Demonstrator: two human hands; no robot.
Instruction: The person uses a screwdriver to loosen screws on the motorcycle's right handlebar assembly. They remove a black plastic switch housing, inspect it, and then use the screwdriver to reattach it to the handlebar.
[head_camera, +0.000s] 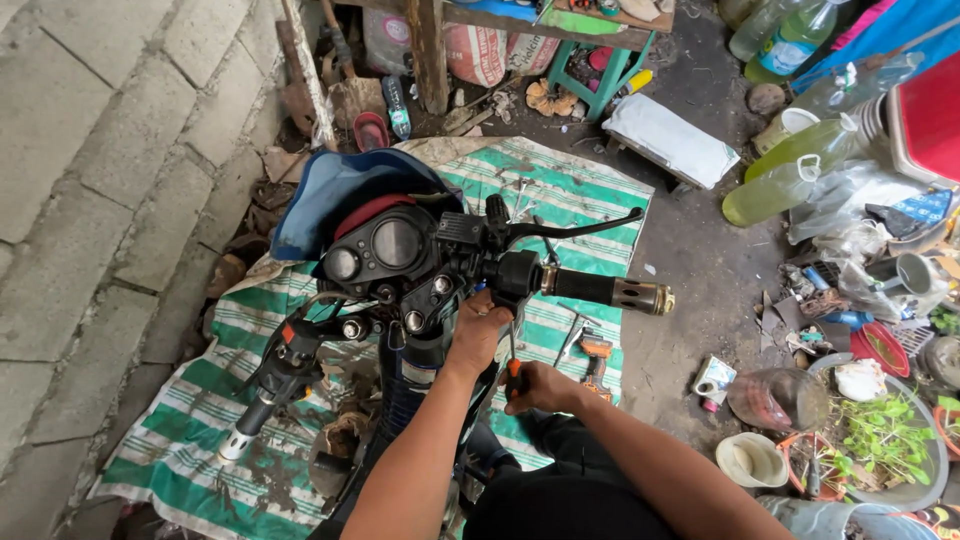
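A motorcycle's front end stands over a green and white striped sheet (190, 440), with its round gauges (385, 245) facing up. My left hand (478, 330) presses against the underside of the black switch housing (515, 275) at the right handlebar grip (600, 290). My right hand (535, 385) is closed on a screwdriver (513, 355) with an orange and black handle. Its shaft points up into the housing, just beside my left fingers. The brake lever (580, 228) juts out above the grip. The left grip (255, 410) hangs low at the left.
A concrete block wall (90, 150) runs along the left. Loose hand tools (595, 350) lie on the sheet near my right hand. Bottles of yellow-green liquid (790, 170), a white bag (670, 140), pots, and a basin of plants (885, 440) crowd the right side.
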